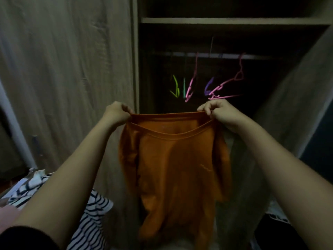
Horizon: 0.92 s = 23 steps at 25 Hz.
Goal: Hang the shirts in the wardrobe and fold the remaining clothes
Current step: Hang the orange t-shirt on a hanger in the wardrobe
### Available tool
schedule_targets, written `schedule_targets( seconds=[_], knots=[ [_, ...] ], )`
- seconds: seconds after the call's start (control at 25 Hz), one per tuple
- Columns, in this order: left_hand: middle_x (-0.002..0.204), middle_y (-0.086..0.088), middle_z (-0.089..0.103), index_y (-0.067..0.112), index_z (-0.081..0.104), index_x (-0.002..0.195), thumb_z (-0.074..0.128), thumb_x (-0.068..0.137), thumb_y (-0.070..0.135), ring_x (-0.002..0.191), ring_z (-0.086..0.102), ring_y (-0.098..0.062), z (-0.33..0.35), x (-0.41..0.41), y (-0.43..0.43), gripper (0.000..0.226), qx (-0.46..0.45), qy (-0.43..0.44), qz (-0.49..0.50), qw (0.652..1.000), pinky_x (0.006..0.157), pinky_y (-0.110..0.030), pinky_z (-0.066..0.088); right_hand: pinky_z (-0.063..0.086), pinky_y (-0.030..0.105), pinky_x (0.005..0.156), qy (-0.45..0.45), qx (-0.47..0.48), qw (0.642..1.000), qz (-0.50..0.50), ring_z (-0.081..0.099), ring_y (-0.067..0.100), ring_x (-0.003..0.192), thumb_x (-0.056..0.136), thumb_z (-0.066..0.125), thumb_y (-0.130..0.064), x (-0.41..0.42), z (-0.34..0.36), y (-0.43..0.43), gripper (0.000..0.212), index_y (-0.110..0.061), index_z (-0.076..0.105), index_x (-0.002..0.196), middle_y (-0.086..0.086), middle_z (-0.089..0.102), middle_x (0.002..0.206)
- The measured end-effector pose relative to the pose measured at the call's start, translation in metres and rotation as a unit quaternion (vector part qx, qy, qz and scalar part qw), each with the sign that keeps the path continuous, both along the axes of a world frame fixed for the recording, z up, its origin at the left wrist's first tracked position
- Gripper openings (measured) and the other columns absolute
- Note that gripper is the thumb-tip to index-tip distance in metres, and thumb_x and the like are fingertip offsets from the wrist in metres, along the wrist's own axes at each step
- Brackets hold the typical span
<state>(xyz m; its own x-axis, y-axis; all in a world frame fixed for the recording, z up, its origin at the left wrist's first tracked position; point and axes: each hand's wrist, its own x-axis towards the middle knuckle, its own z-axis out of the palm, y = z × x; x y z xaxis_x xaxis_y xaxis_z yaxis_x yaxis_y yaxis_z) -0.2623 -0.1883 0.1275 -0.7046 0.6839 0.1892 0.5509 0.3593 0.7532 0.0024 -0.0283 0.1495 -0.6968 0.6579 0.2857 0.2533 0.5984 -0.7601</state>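
1. We see the left hand (117,113) curled tight. It pinches the left end of the collar of the orange shirt (176,168).
2. The right hand (218,112) is curled the same way and pinches the collar's right end. The collar is stretched taut between the two hands.
3. The shirt hangs down from the hands, in front of the open wardrobe (234,20) and below its rail (216,55). It is not on a hanger.
4. Green, pink and purple hangers (191,87) hang on the rail inside the wardrobe, above the hands. They are blurred.
5. Striped clothes (93,213) lie piled in front of the wardrobe's door (63,69), under the left forearm.
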Motion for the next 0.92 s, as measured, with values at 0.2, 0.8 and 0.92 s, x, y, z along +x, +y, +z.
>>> schedule_targets(
  seconds=[0.2,0.8,0.92],
  knots=[
    [0.096,-0.005,0.059,0.015,0.06,0.08,0.052,0.083,-0.01,0.076,0.054,-0.011,0.01,0.023,0.016,0.026,-0.004,-0.003,-0.148,0.989,0.057,-0.02,0.045,0.051,0.031,0.087,-0.204,0.139,0.965,-0.085,0.058,0.01,0.097,0.082,0.055,0.005,0.03,-0.006,0.015,0.036,-0.026,0.072,0.083,-0.001,0.063,0.107],
    [0.12,-0.004,0.055,0.017,0.059,0.118,0.059,0.087,0.011,0.1,0.06,-0.023,-0.01,0.044,0.042,0.032,-0.06,0.302,-0.1,0.946,0.082,-0.039,0.055,0.05,0.031,0.086,-0.258,0.171,0.932,-0.188,0.053,0.017,0.114,0.087,0.051,-0.006,0.021,-0.012,-0.004,0.049,-0.025,0.049,0.132,0.0,0.047,0.138],
    [0.122,-0.005,0.058,0.025,0.064,0.11,0.054,0.09,0.007,0.099,0.062,-0.021,-0.01,0.029,0.041,0.029,-0.078,0.279,-0.127,0.949,0.082,-0.039,0.056,0.053,0.03,0.079,-0.211,0.125,0.95,-0.192,0.058,0.011,0.092,0.09,0.046,-0.006,0.017,-0.017,-0.002,0.038,-0.026,0.057,0.12,0.0,0.052,0.13]
  ],
)
